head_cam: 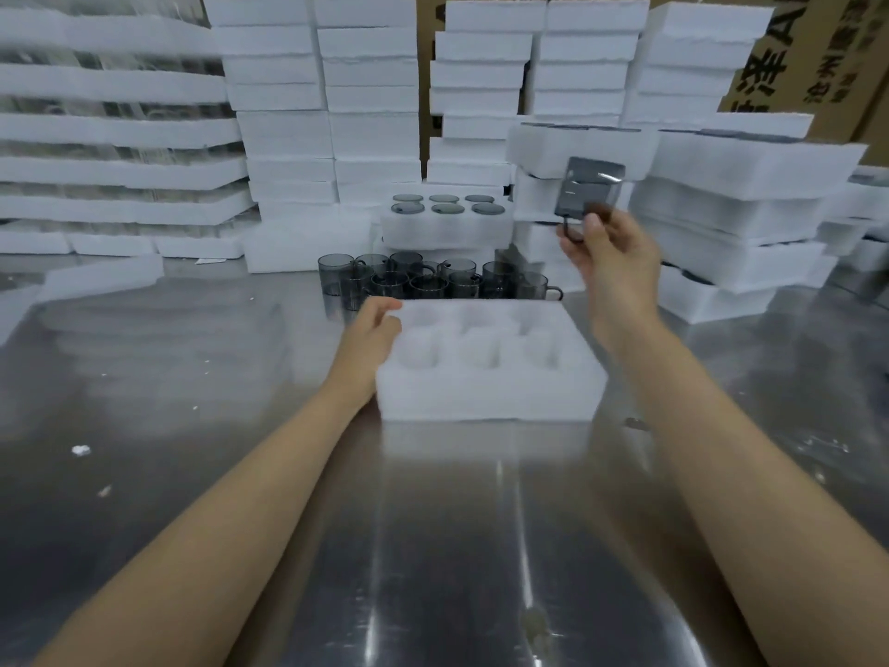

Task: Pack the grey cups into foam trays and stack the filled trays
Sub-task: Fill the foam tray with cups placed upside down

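A white foam tray (486, 392) with several empty round pockets lies on the steel table in front of me. My left hand (373, 337) rests against its left far corner, fingers curled round the edge. My right hand (608, 247) is raised above and right of the tray and pinches a grey cup (589, 190) by its lower end. A cluster of several loose grey cups (433, 279) stands just behind the tray. Behind those, a filled tray (447, 228) shows several grey cups seated in its pockets.
Tall stacks of white foam trays (327, 103) line the back and left. Stacked trays (731, 219) fill the right side. Cardboard boxes (818, 55) stand at the far right. The steel table (457, 546) carries small foam crumbs at the left.
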